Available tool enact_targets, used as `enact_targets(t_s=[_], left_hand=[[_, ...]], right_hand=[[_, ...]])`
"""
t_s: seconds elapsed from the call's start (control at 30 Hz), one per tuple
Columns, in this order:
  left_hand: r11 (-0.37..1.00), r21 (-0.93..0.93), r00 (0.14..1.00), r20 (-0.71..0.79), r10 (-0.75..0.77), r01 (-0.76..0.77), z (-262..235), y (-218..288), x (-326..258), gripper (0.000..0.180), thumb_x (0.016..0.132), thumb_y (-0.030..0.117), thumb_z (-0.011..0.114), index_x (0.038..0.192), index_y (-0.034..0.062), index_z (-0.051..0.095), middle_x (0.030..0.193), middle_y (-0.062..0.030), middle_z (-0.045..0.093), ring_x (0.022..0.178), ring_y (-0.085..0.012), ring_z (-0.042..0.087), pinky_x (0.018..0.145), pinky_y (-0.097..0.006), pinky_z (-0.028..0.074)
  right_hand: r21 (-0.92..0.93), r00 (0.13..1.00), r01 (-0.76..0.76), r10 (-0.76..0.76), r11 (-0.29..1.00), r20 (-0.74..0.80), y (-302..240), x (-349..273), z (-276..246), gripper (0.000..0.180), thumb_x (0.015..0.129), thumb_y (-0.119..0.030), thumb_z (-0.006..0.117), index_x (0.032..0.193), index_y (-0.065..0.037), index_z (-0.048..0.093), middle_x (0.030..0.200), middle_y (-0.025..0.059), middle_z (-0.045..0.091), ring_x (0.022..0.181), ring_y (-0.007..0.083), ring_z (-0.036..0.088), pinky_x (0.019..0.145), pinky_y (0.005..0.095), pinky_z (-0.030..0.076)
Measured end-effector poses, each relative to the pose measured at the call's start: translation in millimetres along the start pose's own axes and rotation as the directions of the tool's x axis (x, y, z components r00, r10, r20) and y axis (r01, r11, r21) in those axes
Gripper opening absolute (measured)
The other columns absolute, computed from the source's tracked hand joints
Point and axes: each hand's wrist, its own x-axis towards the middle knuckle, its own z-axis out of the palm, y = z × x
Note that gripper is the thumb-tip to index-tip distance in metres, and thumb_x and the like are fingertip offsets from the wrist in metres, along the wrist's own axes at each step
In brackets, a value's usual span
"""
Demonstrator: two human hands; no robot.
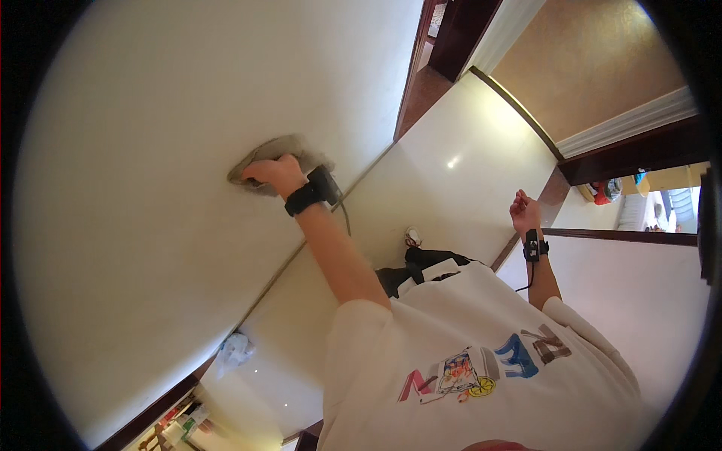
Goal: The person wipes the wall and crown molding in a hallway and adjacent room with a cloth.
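Observation:
A greyish-beige cloth (284, 144) lies bunched against the broad white wall (150, 150). Over it, my left hand (277, 174) presses with bent fingers, gripping part of the fabric; the fingertips are partly hidden in its folds. A black strap with a small dark box and a cable sits around that wrist. Out to the right, my right hand (525, 212) is held up in the air, apart from the wall and cloth. Its fingers are curled in and no object shows in them. A similar strapped device is on the right wrist.
Glossy pale floor (451, 161) meets the wall along a dark seam. A translucent plastic bag (235, 352) lies near that seam. My shoe (412, 237) stands on the floor. Dark-framed doorways open at the top, right and lower left; the right doorway (639, 203) shows household items.

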Motion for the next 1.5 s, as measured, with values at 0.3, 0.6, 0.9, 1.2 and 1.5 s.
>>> enact_targets(t_s=[0.3,0.6,0.9,1.2,1.5], left_hand=[[-0.104,-0.722,0.729,0.675,0.115,0.684,-13.8,72.2,-41.7,0.067,0.105,0.056,0.05,0.155,0.0116,0.042,0.159,-0.0096,0.039,0.14,-0.0328,0.043,0.122,-0.049,0.034],[0.666,-0.466,0.454,0.866,0.208,0.583,-17.4,74.6,-78.9,0.058,0.107,0.049,0.054,0.146,0.0055,0.049,0.144,-0.0095,0.051,0.132,-0.0255,0.047,0.116,-0.043,0.039],[0.863,-0.205,0.185,0.929,0.32,-0.461,-7.5,104.0,-172.3,0.055,0.095,0.028,0.063,0.14,-0.0026,0.055,0.144,-0.0269,0.056,0.134,-0.0412,0.053,0.113,-0.047,0.044],[0.899,-0.103,0.449,0.838,0.309,-0.426,-83.9,71.8,-193.3,0.049,0.103,0.027,0.06,0.146,0.0031,0.052,0.144,-0.0225,0.057,0.134,-0.04,0.053,0.114,-0.047,0.042],[0.796,-0.487,0.9,0.407,-0.157,0.36,-268.4,-176.9,-166.1,0.059,0.109,0.034,0.053,0.161,0.0151,0.032,0.138,-0.0141,0.062,0.117,-0.0278,0.067,0.099,-0.042,0.053]], right_hand=[[-0.466,0.953,0.205,-0.068,0.861,0.294,46.9,-41.3,101.9,0.031,0.103,-0.027,0.056,0.122,-0.006,0.069,0.101,0.0054,0.072,0.086,0.0147,0.067,0.077,0.0308,0.055],[-0.567,0.619,0.676,0.056,0.47,0.784,135.6,-63.0,260.8,0.041,0.103,-0.027,0.058,0.137,-0.003,0.062,0.13,0.0187,0.07,0.111,0.0298,0.068,0.1,0.0414,0.052],[-0.141,0.382,0.342,-0.001,0.929,0.924,162.2,-74.5,261.6,0.053,0.105,-0.033,0.06,0.148,-0.005,0.049,0.139,0.0135,0.059,0.126,0.0248,0.057,0.105,0.0372,0.049],[0.095,0.061,-0.385,-0.077,0.918,0.995,126.9,-54.5,269.2,0.056,0.105,-0.037,0.058,0.152,-0.01,0.044,0.144,0.0136,0.055,0.132,0.0286,0.054,0.112,0.0456,0.05],[0.138,0.143,0.139,-0.158,0.981,0.977,155.7,-35.2,381.4,0.04,0.101,-0.034,0.059,0.134,-0.011,0.06,0.129,0.0079,0.065,0.118,0.0243,0.061,0.102,0.0397,0.051]])
